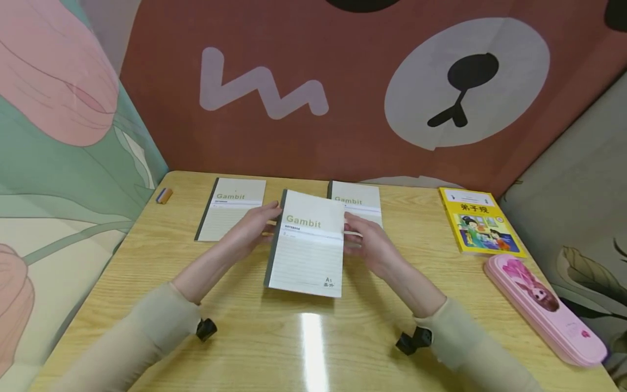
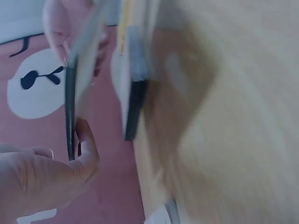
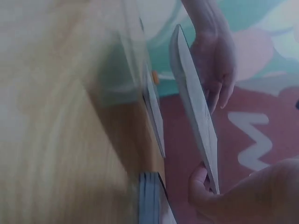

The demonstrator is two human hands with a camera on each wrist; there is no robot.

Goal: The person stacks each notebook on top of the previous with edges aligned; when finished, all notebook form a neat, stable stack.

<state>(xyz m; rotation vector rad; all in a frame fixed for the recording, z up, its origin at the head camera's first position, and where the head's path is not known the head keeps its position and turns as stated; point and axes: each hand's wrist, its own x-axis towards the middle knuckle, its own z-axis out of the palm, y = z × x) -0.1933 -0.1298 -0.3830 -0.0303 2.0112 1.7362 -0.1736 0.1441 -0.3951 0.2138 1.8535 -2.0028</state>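
I keep both hands, left hand [image 1: 247, 231] and right hand [image 1: 373, 247], pinching the Gambit notebook [image 1: 306, 245] edges evenly, level above the counter [image 1: 313, 337] middle

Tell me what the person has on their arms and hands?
Both arms wear long, soft beige sleeves: the left sleeve and the right sleeve. A small black camera mount sits under each wrist, left and right. The left hand and right hand are bare, no gloves or rings showing.
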